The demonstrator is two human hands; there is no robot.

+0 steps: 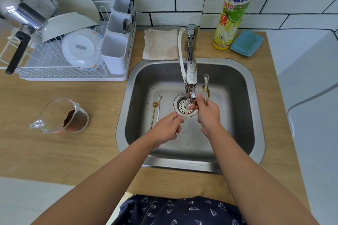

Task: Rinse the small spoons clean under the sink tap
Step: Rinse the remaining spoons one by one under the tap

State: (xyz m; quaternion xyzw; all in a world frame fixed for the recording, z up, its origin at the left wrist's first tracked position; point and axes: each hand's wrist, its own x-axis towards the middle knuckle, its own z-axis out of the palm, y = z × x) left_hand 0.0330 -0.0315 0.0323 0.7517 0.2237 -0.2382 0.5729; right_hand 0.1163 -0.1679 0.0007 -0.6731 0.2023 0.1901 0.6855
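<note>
Spoons: you held a thin gold spoon across the middle of the sink, its bowl end under the water from the tap.
Left hand: your left hand pinched the gold spoon's handle between thumb and curled fingers, at about 7 o'clock from the drain.
Right hand: your right hand had its fingers curled round more spoons; a silver one stood up tall out of the top of your fist, and a brownish one sat beside it. Your thumb and first finger also touched the bowl end of the gold spoon.
Hands together: your two hands were near each other, joined only by the gold spoon, right over the drain.
Spoons lying down: a gold spoon and a silver spoon lay side by side on the sink floor, at 9 o'clock from the drain.
Sink: the steel sink sat in a wooden counter.
Jug: a clear measuring jug with brown bits in it lay tipped on the counter at 9 o'clock from the sink.
Rack: a white dish rack with plates and bowls stood at 10 o'clock.
Back of counter: a folded cloth lay at 12 o'clock, with a soap bottle and a blue sponge at 1 o'clock.
</note>
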